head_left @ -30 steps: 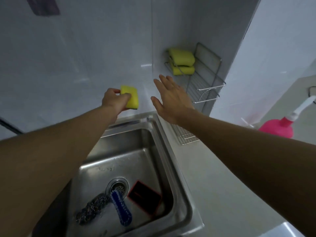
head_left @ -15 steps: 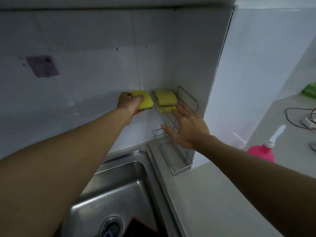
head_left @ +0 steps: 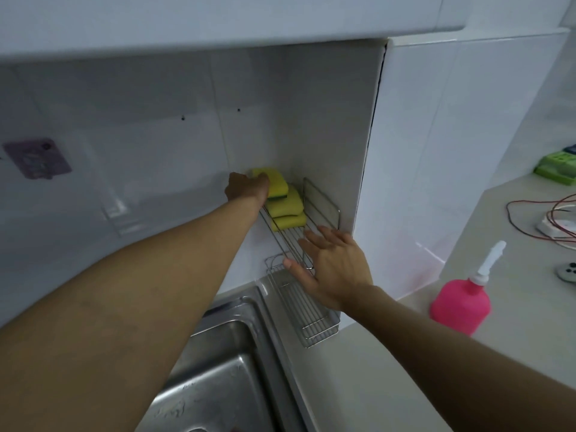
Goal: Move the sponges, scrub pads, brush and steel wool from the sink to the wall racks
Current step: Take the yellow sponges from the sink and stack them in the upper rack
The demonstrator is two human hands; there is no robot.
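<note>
My left hand (head_left: 247, 189) grips a yellow sponge with a green underside (head_left: 276, 183) and holds it on top of two yellow sponges (head_left: 285, 210) stacked at the far end of the upper wire wall rack (head_left: 322, 201). My right hand (head_left: 332, 266) is spread open with nothing in it, its fingers touching the rack's near end, just above the lower wire rack (head_left: 311, 319). The steel sink (head_left: 218, 363) shows only its upper corner at the bottom; whatever lies in it is out of view.
A pink bottle with a white nozzle (head_left: 461, 302) stands on the counter to the right. Further right lie red and white cables (head_left: 542, 219), a small white device (head_left: 568, 271) and a green object (head_left: 558, 166). A cabinet underside spans the top.
My left hand carried the sponge up from above the sink to the top of the stack in the upper rack. My right hand moved to the rack's near end. The view tilted upward.
</note>
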